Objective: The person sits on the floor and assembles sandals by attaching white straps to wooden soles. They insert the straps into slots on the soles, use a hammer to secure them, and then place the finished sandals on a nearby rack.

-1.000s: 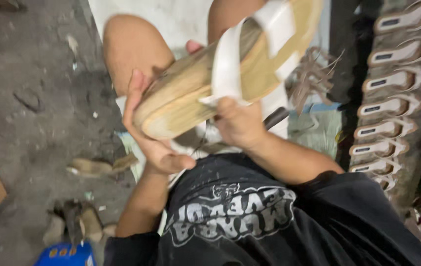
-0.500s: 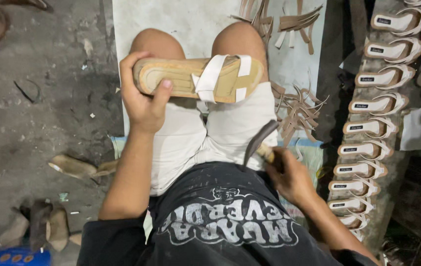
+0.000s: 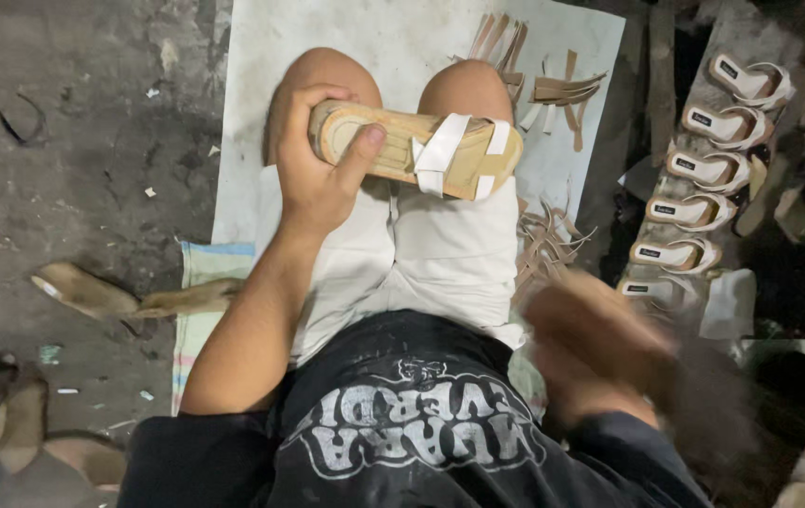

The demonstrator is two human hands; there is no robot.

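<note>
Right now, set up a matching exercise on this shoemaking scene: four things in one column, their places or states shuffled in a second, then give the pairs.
Things:
1. sandal
2. right hand
3. row of finished sandals
4. loose strips

Places or states:
A. lined up along the right side
B. blurred, low by the right hip
C. scattered on the pale sheet beside the right thigh
D. gripped at one end by the left hand, lying across both knees

Pairs: 1-D, 2-B, 3-A, 4-C
</note>
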